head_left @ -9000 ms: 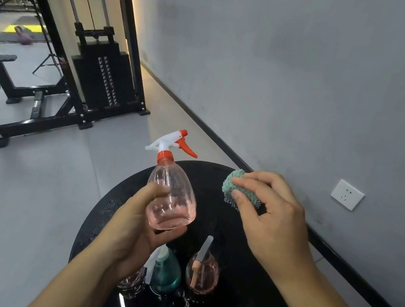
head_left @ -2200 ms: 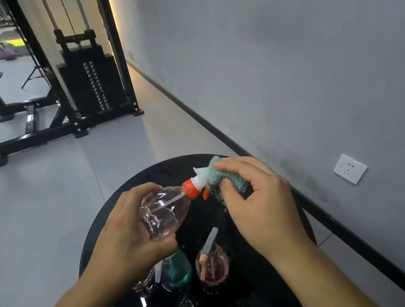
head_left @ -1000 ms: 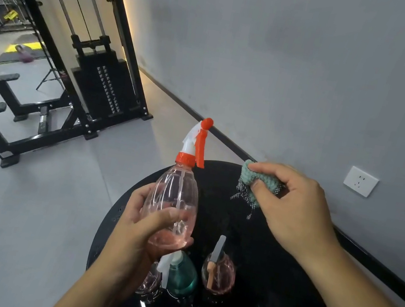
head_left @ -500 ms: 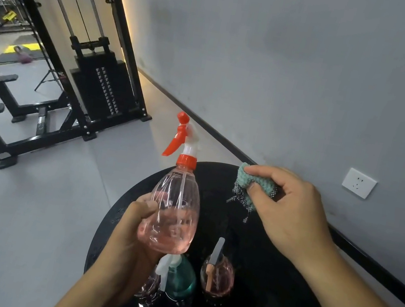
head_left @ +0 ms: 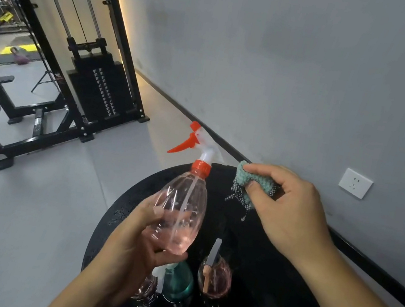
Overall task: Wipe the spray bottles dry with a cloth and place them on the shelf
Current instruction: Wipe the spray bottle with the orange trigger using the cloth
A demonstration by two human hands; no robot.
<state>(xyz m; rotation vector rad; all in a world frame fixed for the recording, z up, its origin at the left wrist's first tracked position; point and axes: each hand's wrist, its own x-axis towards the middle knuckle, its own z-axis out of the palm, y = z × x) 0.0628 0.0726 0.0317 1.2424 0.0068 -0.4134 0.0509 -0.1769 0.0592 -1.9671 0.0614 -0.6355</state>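
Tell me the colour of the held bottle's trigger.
Orange-red trigger, clearest in the head view.

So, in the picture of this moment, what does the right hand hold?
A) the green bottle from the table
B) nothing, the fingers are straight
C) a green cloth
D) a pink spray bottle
C: the right hand pinches a bunched green cloth above the round black table, while the pink spray bottle is in the left hand.

Pink spray bottle point(head_left: 181, 212), orange trigger tilted up-left, gripped in left hand point(head_left: 133, 246); teal cloth point(head_left: 251, 186) pinched in right hand point(head_left: 291, 212).
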